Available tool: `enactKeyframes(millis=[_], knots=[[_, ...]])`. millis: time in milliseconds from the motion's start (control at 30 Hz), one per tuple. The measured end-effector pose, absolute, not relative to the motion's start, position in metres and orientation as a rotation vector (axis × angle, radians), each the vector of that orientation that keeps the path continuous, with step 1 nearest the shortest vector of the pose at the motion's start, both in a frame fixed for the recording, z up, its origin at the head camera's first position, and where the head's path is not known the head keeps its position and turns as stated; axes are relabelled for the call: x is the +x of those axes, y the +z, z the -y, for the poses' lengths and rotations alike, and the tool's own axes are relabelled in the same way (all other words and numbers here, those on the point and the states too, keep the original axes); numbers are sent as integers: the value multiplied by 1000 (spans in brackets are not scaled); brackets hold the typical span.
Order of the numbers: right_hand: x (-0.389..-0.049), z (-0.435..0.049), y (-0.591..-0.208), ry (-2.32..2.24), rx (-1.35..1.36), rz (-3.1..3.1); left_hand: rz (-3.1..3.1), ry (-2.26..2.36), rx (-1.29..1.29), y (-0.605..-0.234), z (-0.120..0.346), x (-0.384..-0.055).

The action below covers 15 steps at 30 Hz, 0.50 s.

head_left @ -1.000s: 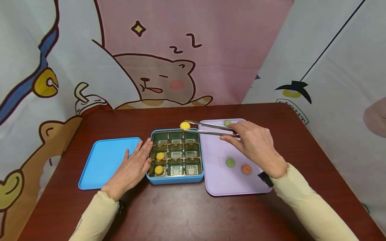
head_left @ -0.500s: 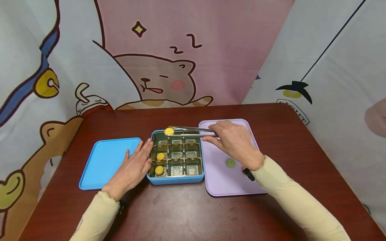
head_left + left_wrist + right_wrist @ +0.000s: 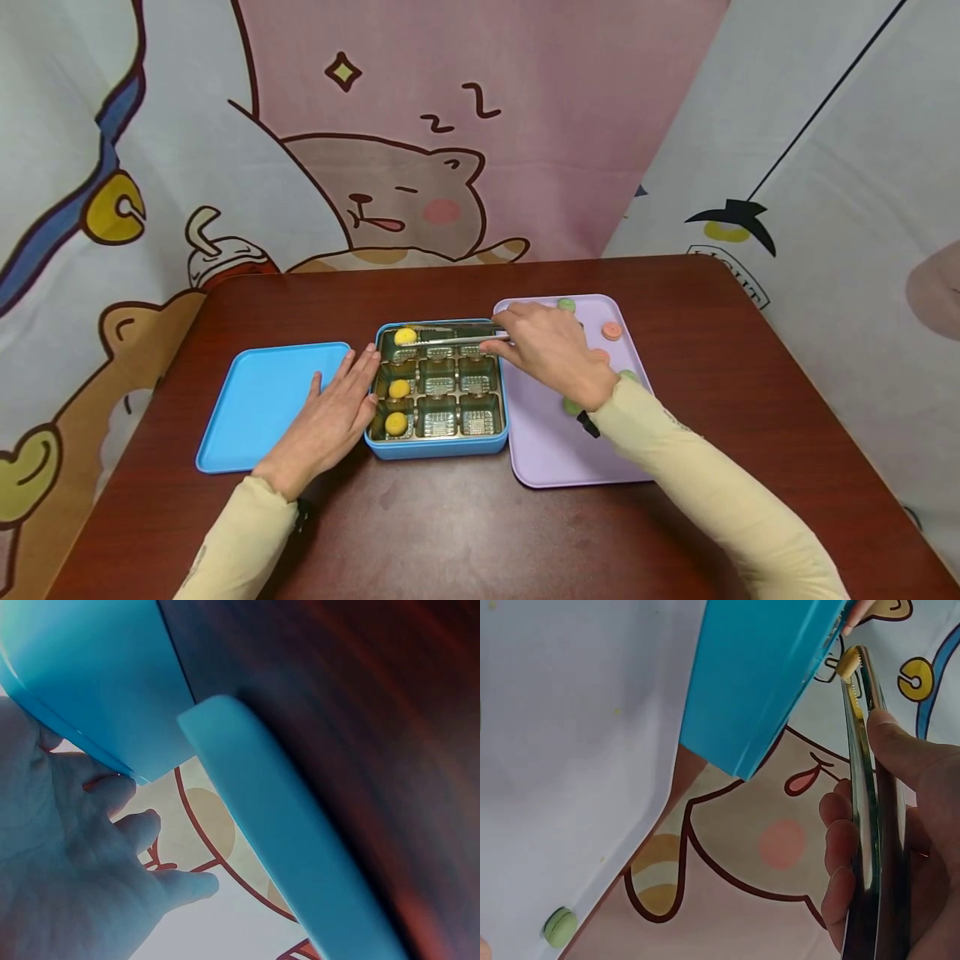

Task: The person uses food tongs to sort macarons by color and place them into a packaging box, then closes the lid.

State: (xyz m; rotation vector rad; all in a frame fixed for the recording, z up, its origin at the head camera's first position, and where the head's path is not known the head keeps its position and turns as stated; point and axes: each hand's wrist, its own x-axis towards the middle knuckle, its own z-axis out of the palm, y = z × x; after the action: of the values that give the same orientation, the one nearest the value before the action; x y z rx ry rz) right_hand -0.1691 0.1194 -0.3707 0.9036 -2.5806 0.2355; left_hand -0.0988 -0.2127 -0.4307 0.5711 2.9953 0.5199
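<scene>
In the left row of the blue box [image 3: 438, 450], near and middle, sit two yellow cookies [image 3: 397, 423]. The left hand [image 3: 326, 421] lays straight fingers against the box's left side. Farther back, the right hand's [image 3: 551, 350] grip is around metal tongs [image 3: 453, 341], which pinch a third yellow cookie [image 3: 405, 336] at the far left pocket [image 3: 403, 355].

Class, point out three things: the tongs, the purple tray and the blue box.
Tongs [image 3: 865, 825], right wrist view: middle of one metal arm.
Purple tray [image 3: 555, 450], head view: bare near part.
Blue box [image 3: 438, 450], head view: its near outer wall.
</scene>
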Motion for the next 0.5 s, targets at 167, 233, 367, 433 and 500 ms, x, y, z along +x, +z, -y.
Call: enactKeyframes(millis=[167, 233, 367, 433, 500], knots=[[-172, -115, -375, 188, 881, 2612, -2995, 520, 578, -430, 212, -98], [-172, -113, -376, 166, 879, 2605, -2996, 520, 580, -430, 212, -98], [-173, -109, -377, 131, 883, 2581, -2997, 518, 580, -430, 212, -99], [-173, -106, -377, 120, 885, 2578, -2996, 519, 575, -430, 212, -98], [-173, -103, -378, 112, 883, 2587, -2993, 523, 573, -430, 212, -98]])
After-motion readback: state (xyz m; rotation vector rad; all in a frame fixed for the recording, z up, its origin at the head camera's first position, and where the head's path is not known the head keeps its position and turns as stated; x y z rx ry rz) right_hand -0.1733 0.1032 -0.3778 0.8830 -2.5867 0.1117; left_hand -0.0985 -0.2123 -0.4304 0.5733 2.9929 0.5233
